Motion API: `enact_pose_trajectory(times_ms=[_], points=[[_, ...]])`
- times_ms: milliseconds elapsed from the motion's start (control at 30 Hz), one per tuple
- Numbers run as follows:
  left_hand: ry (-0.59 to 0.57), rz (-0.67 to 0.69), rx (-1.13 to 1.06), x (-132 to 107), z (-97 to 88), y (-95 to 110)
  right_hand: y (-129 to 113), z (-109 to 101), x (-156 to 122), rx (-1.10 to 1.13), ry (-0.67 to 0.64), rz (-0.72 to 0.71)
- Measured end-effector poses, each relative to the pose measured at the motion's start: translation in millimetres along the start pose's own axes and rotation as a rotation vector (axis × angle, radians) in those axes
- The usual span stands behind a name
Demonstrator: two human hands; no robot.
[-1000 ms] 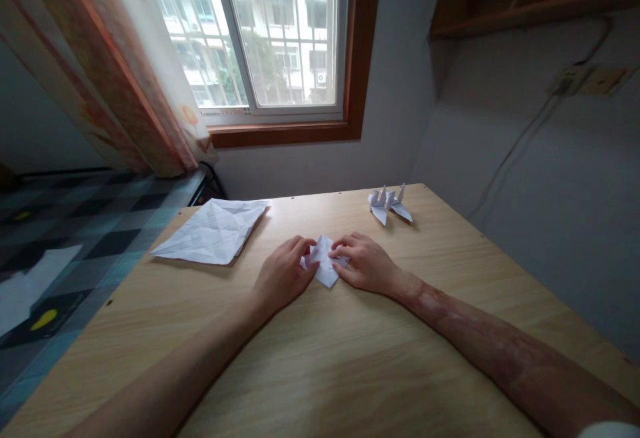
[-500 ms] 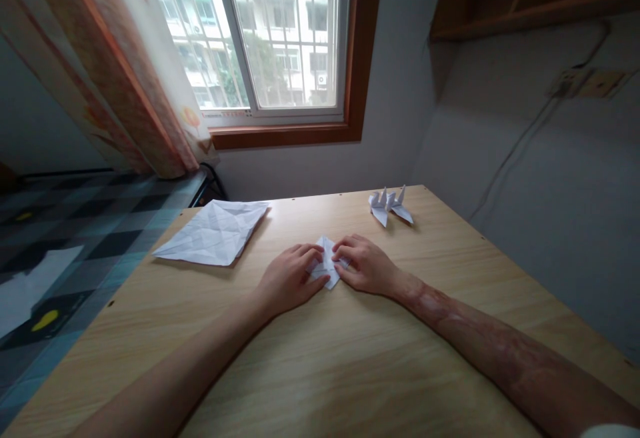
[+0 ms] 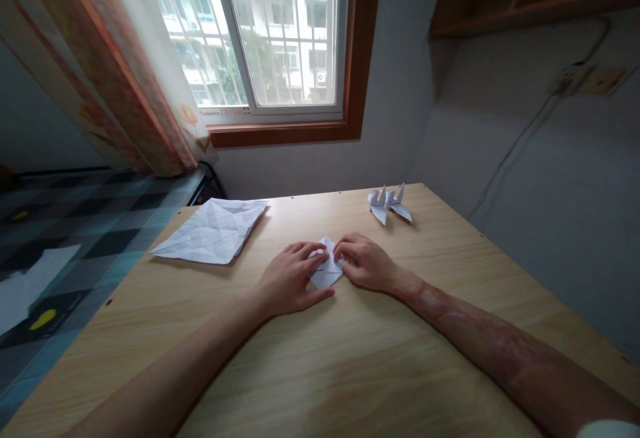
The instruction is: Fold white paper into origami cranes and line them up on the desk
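Note:
A small folded piece of white paper (image 3: 327,278) lies on the wooden table between my two hands, one corner pointing away from me. My left hand (image 3: 295,278) holds its left side down, fingertips on top and the thumb stretched along the near edge. At the right side, my right hand (image 3: 365,261) has its fingers curled and pinched on the paper's edge. Its thumb and fingertips are partly hidden, as is some of the paper beneath both hands.
Two folded paper cranes (image 3: 389,205) stand at the table's back right. A larger creased paper sheet (image 3: 213,231) lies at the back left. Beyond the left edge, more white paper (image 3: 37,281) rests on a checked bedcover (image 3: 75,221). A window (image 3: 290,45) is behind the table (image 3: 310,365).
My left thumb has slid off the middle of the folded paper toward its near edge. The right fingers have drawn closer together at the paper's right side. The cranes and large sheet stay put.

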State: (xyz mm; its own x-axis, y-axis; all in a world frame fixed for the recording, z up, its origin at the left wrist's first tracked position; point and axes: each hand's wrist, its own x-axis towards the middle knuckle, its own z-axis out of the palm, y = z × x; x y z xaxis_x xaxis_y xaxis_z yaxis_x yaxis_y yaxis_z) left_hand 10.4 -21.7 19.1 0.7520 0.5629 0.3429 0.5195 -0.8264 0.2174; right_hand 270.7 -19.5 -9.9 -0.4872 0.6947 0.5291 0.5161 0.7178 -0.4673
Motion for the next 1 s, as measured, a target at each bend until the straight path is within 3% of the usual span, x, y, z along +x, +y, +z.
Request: enact_pose_trajectory(times_ms=[167,367,733,867,1000], points=[[-0.029,0.027,0.011,0.3,-2.3,1.3,0.1,0.3,0.8,-0.052,0.013,0.012],[-0.038,0.021,0.178,0.8,-2.1,2.7,-1.7,-1.2,0.6,-0.036,0.045,0.04],[0.147,-0.165,0.235,-5.8,4.4,2.4,1.7,-1.2,-0.7,-0.037,-0.064,-0.077],[0.154,-0.185,0.149,-7.8,5.1,4.0,1.4,-1.5,0.9,-0.031,-0.072,-0.079],[0.154,-0.248,-0.202,-5.9,5.2,4.7,-0.2,-4.4,3.2,0.044,-0.024,-0.053]])
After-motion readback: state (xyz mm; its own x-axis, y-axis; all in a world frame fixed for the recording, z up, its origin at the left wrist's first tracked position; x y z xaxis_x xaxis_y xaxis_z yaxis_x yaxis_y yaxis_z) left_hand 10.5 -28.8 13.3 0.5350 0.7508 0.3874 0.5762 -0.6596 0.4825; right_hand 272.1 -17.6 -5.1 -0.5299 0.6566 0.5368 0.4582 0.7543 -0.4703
